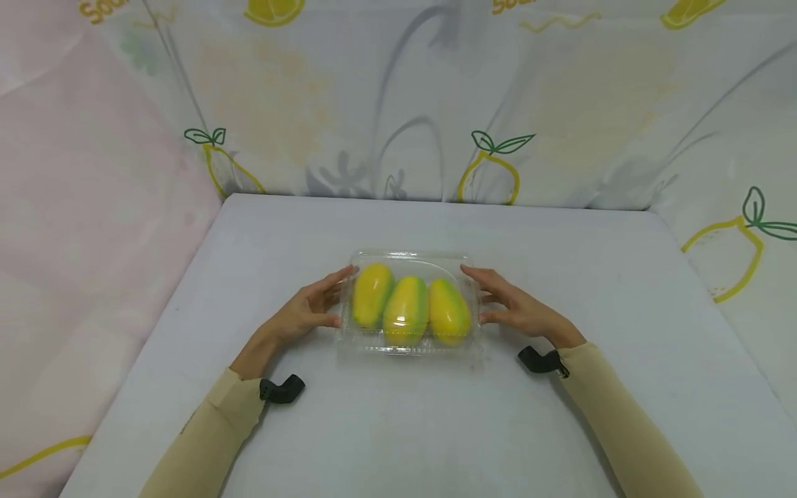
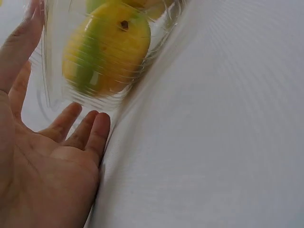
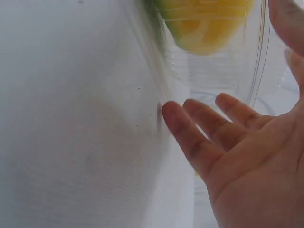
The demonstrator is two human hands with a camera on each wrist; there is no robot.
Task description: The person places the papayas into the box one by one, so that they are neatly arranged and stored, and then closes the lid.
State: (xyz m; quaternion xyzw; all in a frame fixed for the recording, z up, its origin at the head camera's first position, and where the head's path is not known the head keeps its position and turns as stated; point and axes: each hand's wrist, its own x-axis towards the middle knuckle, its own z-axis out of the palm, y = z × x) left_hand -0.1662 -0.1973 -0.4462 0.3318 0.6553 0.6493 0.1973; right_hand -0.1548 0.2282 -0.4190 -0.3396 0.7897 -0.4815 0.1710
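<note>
A clear plastic clamshell box [image 1: 407, 351] rests on the table with its lid down over three yellow-green mangoes: a left one [image 1: 372, 297], a middle one [image 1: 406, 311] and a right one [image 1: 450, 312]. At the box's left side is my left hand [image 1: 304, 312], fingers spread and fairly straight, fingertips at the wall and rim. My right hand [image 1: 518, 308] mirrors it on the right side, its index fingertip over the lid's corner. Both wrist views show extended fingers beside the clear wall, not curled round it; whether every fingertip touches cannot be told.
The white table [image 1: 398, 429] extends around the box on all sides. Behind it hangs a pale cloth backdrop [image 1: 349, 90] with lemon drawings, continuing at both sides. A black wrist mount [image 1: 283, 389] sits on the left sleeve, and another black mount [image 1: 538, 360] on the right.
</note>
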